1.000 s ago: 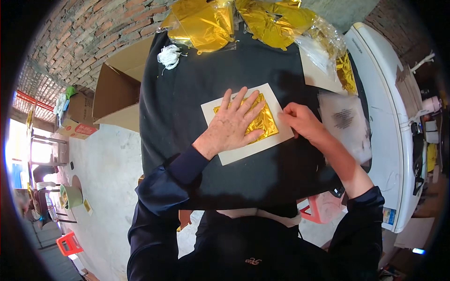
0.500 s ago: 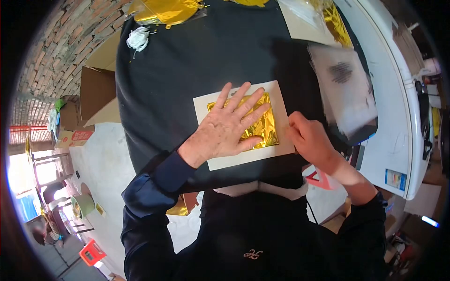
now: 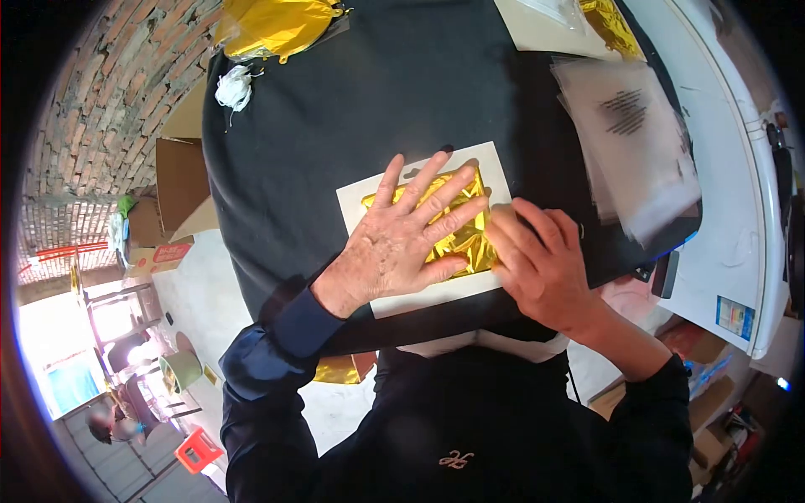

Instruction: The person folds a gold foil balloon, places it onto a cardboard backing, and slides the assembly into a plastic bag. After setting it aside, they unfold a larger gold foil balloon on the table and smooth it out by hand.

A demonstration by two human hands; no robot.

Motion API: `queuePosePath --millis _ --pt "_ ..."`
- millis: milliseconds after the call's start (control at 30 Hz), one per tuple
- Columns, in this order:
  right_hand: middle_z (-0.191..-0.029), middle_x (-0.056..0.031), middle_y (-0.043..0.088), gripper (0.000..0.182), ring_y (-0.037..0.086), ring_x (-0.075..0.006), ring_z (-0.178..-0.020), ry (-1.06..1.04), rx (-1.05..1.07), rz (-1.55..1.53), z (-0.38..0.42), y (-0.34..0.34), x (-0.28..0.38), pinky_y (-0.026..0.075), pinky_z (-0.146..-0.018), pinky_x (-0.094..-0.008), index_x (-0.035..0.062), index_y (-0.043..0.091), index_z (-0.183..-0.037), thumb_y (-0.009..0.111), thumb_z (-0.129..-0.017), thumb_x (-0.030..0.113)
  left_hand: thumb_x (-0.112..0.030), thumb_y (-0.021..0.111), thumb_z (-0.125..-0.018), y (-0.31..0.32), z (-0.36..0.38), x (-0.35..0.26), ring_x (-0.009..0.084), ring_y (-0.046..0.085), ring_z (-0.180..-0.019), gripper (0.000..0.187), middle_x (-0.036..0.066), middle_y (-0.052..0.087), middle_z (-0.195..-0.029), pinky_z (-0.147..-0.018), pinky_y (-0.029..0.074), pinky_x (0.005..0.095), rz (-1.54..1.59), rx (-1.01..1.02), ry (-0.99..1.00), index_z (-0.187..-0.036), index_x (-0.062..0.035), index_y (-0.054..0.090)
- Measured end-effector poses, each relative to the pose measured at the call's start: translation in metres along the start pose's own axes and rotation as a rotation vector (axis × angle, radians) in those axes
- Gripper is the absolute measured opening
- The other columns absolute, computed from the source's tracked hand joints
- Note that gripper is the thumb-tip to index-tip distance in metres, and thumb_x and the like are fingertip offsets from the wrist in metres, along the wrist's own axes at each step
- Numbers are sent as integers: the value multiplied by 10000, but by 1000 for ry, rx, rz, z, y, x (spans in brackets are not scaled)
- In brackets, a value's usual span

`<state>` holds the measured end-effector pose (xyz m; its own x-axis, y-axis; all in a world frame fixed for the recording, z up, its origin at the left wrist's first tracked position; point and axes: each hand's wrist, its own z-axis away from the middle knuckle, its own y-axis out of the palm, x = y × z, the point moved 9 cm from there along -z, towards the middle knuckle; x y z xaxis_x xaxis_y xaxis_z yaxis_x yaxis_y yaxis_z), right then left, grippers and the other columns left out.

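My left hand (image 3: 394, 239) lies flat with fingers spread over a folded piece of gold foil (image 3: 476, 251). The foil rests on a white card (image 3: 495, 163) that has a hanger slot near its top edge. Bent over the card's right side is my right hand (image 3: 541, 260), its fingers curled and closed at the foil's right edge. Those fingertips are partly blurred, and what may be between them is hidden. The card lies near the front of a table with a black cloth (image 3: 402, 101).
Clear printed plastic bags (image 3: 629, 151) lie on the right. White string (image 3: 235, 88) and a gold foil bundle (image 3: 281, 25) sit at the far left. A pale board (image 3: 537, 29) is at the far right. A cardboard box (image 3: 180, 184) stands left of the table.
My right hand has shifted from the card's right margin inward onto the foil's right edge. The left hand stays flat on the foil. The whole view has turned slightly.
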<state>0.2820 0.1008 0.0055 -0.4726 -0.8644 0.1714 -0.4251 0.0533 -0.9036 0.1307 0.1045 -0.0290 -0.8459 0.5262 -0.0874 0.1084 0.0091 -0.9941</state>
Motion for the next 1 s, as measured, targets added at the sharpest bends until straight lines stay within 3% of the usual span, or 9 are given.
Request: queuePosePath --millis 33,133,467,667,767,867,1000 --pt "-1455 -119 603 419 508 -327 -1399 34 0 2 -1 -5 -6 419 -1077 -526 24 672 -1335 662 -975 239 -816 360 -989 0 -1 0 322 172 -1657 813 43 281 -1774 -1353 3 583 -2 26 -6 -1663 -363 394" --pt "-1468 -114 600 424 501 -333 -1397 84 55 10 -2 -5 -20 412 -1079 -535 22 667 -1354 635 -996 246 -804 381 -990 2 -2 0 313 180 -1656 797 38 300 -1768 -1353 1 582 34 47 -16 -1659 -369 401" --pt "-1561 -57 532 554 424 -330 -1483 61 165 -40 4 8 -30 343 -1162 -558 117 640 -1438 741 -904 227 -819 430 -961 3 0 2 330 198 -1652 832 59 305 -1765 -1347 24 605 83 89 -1 -1659 -368 399" --pt "-1554 -53 527 564 430 -330 -1476 39 177 -56 3 7 -31 358 -1154 -563 122 625 -1433 746 -893 232 -788 621 -858 -2 -3 0 353 207 -1649 904 80 300 -1768 -1340 41 631 114 110 8 -1642 -377 437" --pt "-1544 -63 526 549 436 -323 -1469 -4 175 -81 1 9 -30 362 -1155 -562 110 623 -1417 744 -896 237 -745 703 -808 -1 -5 -1 355 205 -1650 936 71 293 -1771 -1340 46 630 138 111 -6 -1633 -381 454" --pt "-1562 -76 527 331 412 -351 -1492 -20 138 -107 1 9 -30 344 -1166 -584 84 714 -1154 794 -883 256 -735 721 -810 -1 -6 0 356 199 -1650 926 67 284 -1774 -1340 42 628 142 124 -19 -1627 -384 464" --pt "-1394 -93 619 396 533 -320 -1368 -90 82 -141 -3 0 -27 409 -1122 -548 47 710 -1209 750 -850 208 -728 710 -837 0 -6 -1 355 198 -1650 879 64 285 -1774 -1341 31 626 154 139 -25 -1616 -390 482"
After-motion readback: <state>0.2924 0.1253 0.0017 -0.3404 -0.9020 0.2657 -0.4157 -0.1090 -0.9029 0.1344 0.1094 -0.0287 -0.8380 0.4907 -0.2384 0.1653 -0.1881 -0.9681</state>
